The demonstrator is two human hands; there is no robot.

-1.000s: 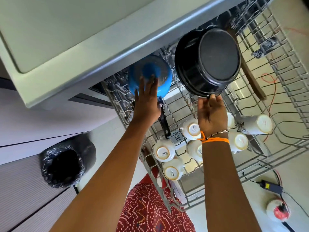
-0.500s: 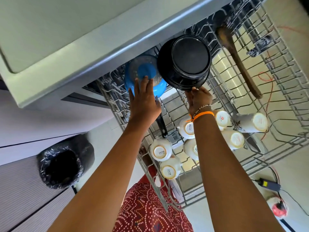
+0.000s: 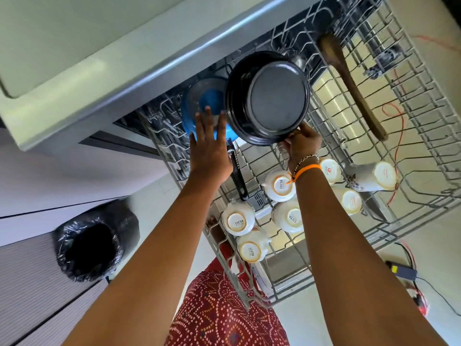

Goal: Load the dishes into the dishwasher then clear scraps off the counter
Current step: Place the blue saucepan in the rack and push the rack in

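Right now both arms reach down over the pulled-out dishwasher rack [image 3: 421, 136], which sticks out from under the counter [image 3: 104, 71]. The right hand [image 3: 303, 143] grips the near rim of a black pan [image 3: 268, 98], fingers curled round its edge, and holds it tilted on its side with the flat bottom facing up toward us, at the rack's far left part close to the counter edge. The left hand [image 3: 210, 148] lies flat with straight fingers spread against a blue bowl [image 3: 197, 106], which stands on edge just beside the pan, touching or nearly touching it; I cannot tell which. A black handle [image 3: 238, 176] runs from under the left hand toward the rack's near side, perhaps the pan's own, though the join is hidden.

Near the rack's front edge sit white cups [image 3: 238, 222], upturned with orange-ringed bases showing, clustered between the two forearms and to the right of the right wrist, which wears an orange band [image 3: 306, 169]. A wooden spoon [image 3: 349, 83] lies along the tines toward the rack's right side, well apart from the pan. On the floor to the left stands a bin with a black liner [image 3: 89, 248].
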